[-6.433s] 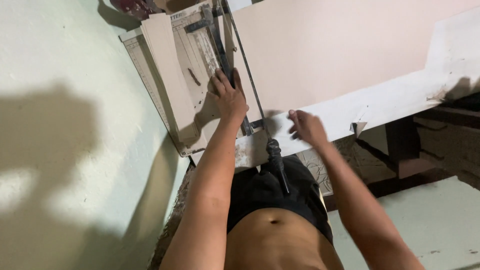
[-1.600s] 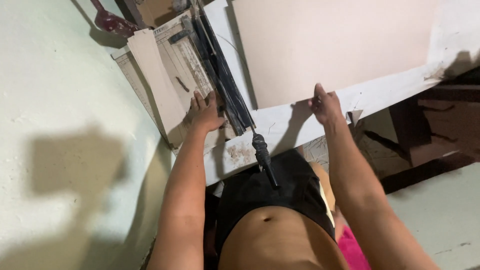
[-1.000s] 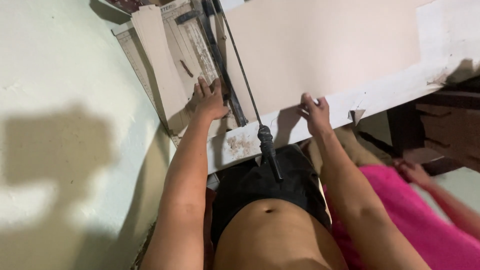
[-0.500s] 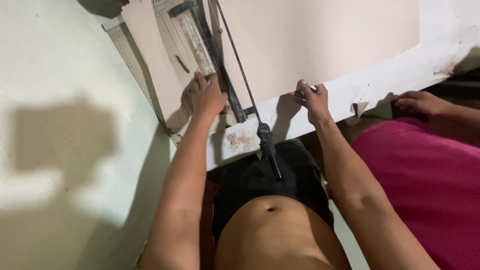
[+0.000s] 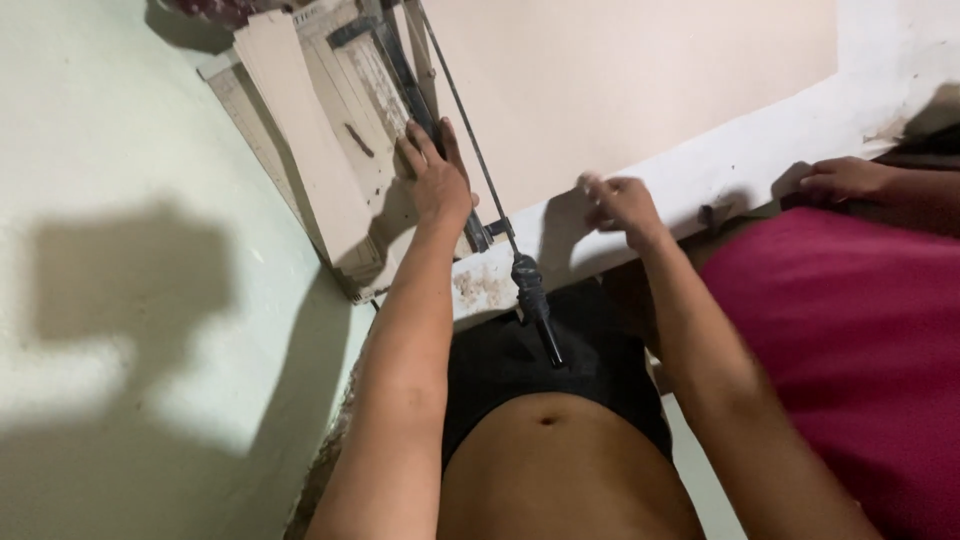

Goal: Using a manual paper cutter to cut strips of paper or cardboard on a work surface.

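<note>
The left hand (image 5: 438, 180) lay flat and open on the cutter (image 5: 345, 150) beside its blade arm. The right hand (image 5: 620, 203), blurred, curled loosely at the near edge of the sheet (image 5: 620, 80), a large, pale pink board lying on the white table (image 5: 800, 150) under the blade. Whether it gripped could not be told.

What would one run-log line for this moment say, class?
left hand: flat on paper cutter | right hand: at near edge of large beige sheet | cutter handle: untouched | another person's hand: on table edge
</note>
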